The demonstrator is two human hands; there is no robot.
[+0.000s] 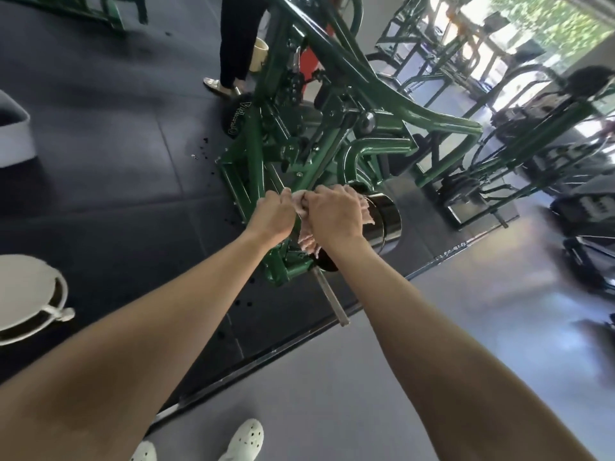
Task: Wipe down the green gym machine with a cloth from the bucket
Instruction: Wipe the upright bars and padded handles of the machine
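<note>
Bare forearms both sides, left hand (274, 216) and right hand (334, 216) uncovered. Feet wear white clogs with round holes: left clog (145, 452), right clog (244, 439), near edge.

Pale cursive lettering runs along the black rounded pad (237, 118) against the green tubular gym machine (332, 134); it perhaps begins with "V" and is otherwise illegible.

My left hand (274, 216) and my right hand (334, 216) sit side by side at centre frame, with the cloth (307, 241) gripped between and below them. Gym machine (332, 151) is behind the hands, running to upper centre. Weight plate (387, 214) just right of my right hand. Bar (332, 301) below the cloth, pointing lower right. Bucket (43, 271) at left edge, lower half. Another person's legs (236, 38) top centre, left of the machine. My shoes (244, 437) bottom centre.
</note>
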